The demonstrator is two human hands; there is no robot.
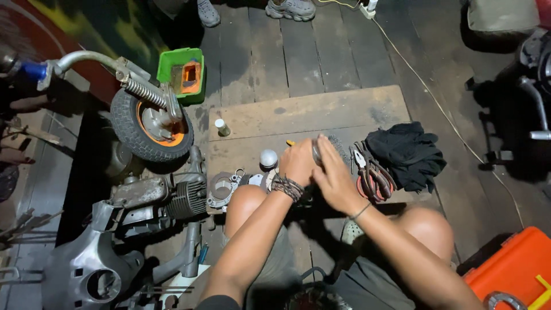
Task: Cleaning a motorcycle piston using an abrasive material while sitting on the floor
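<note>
A: Where are the hands, and what do they hold?

B: Both meet at the centre of the view, above a wooden board (321, 112) on the plank floor. The left hand (297, 162), with a braided wristband, is clenched around a small metal part (316, 154). The right hand (332, 175) is closed over the same part from the 3 o'clock side, fingers curled on it. What kind of part it is cannot be told.

A: What lies around them?

B: At 3 o'clock, just beside the right hand, are pliers (370, 172) with red handles, and past them a black cloth (407, 154). At 9 o'clock, near the left hand, sit a white round knob (268, 158) and a grey engine casing (221, 189). Further out at 9 o'clock stands a small wheel (150, 126) with an orange hub, on a dismantled scooter frame. At 11 o'clock is a green plastic tray (182, 72). At 5 o'clock is an orange toolbox (511, 267). The person's bare knees frame the bottom
</note>
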